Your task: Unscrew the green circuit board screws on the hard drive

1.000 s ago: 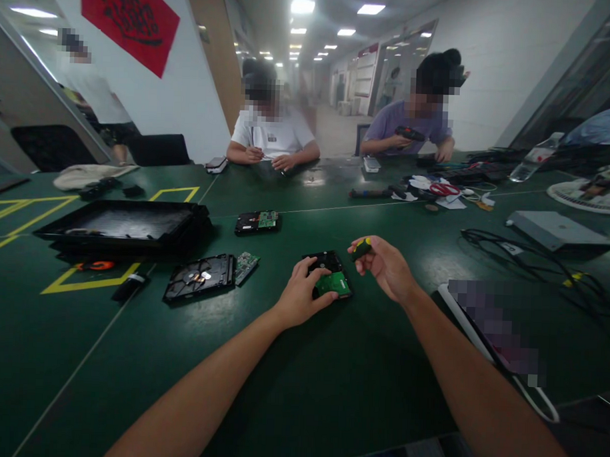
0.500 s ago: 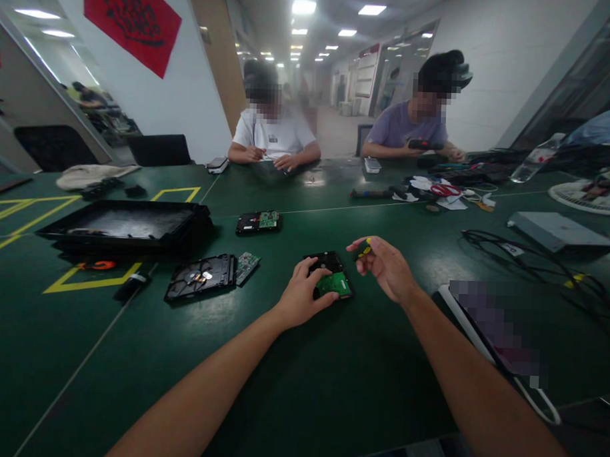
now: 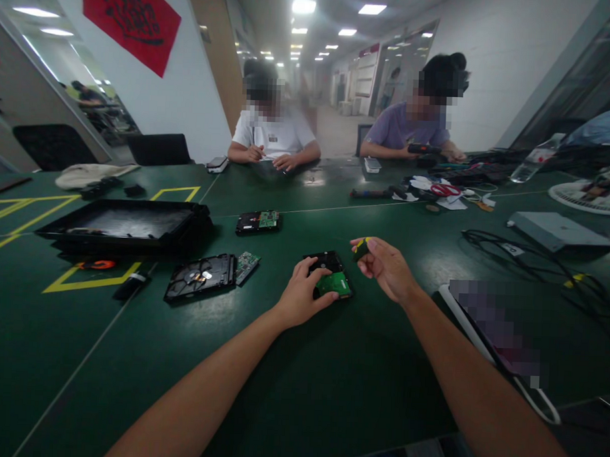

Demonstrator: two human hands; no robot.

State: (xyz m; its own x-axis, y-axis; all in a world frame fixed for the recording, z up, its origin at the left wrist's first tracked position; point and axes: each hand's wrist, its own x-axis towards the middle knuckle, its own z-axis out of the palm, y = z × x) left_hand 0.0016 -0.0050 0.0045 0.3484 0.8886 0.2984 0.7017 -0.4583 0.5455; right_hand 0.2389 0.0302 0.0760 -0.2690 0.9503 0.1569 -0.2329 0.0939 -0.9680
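Observation:
On the table before me lies a hard drive (image 3: pixel 340 283), its green circuit board facing up. My left hand (image 3: pixel 305 287) grips it from the left, thumb on the near edge and fingers across the top. Just right of the drive, my right hand (image 3: pixel 384 263) is raised a little, fingertips closed around a short yellow-and-black screwdriver (image 3: pixel 361 249). I cannot make out its shaft. Left of my hands, an opened hard drive (image 3: pixel 201 278) rests against a loose circuit board (image 3: pixel 247 266). Farther back is another hard drive (image 3: pixel 258 221).
Stacked black trays (image 3: pixel 125 222) stand at left, near an orange tool (image 3: pixel 97 264). To the right are a tablet-like device (image 3: pixel 496 328), black cables (image 3: pixel 514 252) and a grey metal box (image 3: pixel 565 234). Two people sit across the table; a bottle (image 3: pixel 537 158) stands at far right.
My right hand has turned the screwdriver slightly in its fingertips. My left hand and the hard drive stay in place.

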